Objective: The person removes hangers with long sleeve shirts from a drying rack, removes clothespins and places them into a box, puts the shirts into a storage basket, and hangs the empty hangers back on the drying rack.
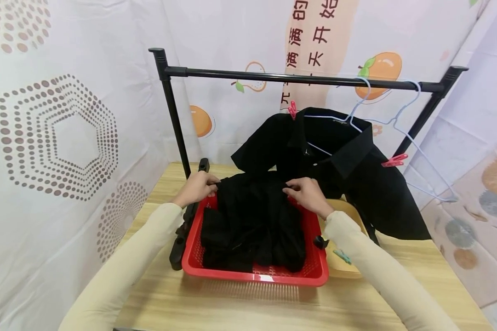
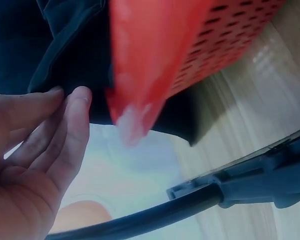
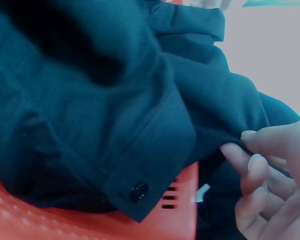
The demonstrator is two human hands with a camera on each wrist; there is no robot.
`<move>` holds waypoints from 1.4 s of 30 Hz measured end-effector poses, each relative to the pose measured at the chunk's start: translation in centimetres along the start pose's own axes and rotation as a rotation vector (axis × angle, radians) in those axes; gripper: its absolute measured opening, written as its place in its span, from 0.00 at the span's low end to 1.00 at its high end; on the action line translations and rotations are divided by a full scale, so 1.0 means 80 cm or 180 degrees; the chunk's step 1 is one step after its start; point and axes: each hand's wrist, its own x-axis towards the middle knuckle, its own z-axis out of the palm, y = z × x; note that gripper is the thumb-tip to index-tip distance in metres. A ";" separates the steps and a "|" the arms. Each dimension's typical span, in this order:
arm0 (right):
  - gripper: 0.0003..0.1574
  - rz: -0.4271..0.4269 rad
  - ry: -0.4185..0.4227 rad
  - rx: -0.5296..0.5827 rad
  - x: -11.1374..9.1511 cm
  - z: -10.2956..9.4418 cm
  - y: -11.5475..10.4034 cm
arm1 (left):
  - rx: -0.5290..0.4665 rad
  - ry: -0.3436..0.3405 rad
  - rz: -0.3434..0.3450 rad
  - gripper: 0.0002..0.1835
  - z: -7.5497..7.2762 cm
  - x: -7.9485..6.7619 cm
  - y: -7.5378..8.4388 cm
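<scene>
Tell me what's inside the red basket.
Black clothing lies bunched inside the red basket. It covers most of the bottom, so anything underneath cannot be seen.

Left arm (image 1: 138,255) and right arm (image 1: 382,266) stretch forward, sleeved to the wrists; left hand (image 1: 197,187) and right hand (image 1: 307,195), well apart, each pinch with bent fingers (image 3: 258,170).

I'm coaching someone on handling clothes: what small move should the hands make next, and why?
Probably lift the black garment a little from the red basket: the left hand and right hand pinch it at two spread points, while much of it lies bunched inside the basket.
</scene>
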 end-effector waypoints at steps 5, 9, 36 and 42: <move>0.15 -0.0007 0.0172 0.0207 -0.014 -0.026 -0.001 | -0.0210 0.0281 0.0027 0.09 -0.019 -0.010 0.008; 0.18 -0.0167 0.0340 0.0270 -0.025 -0.043 -0.005 | -0.0449 0.0340 -0.0002 0.10 -0.034 -0.028 0.018; 0.08 -0.1458 -0.1581 -0.0444 -0.112 -0.015 -0.004 | 0.0195 -0.1589 0.0941 0.09 -0.007 -0.111 0.027; 0.14 -0.0922 -0.1189 -0.0089 -0.085 -0.025 -0.004 | -0.0584 -0.1957 0.0512 0.11 -0.033 -0.083 0.014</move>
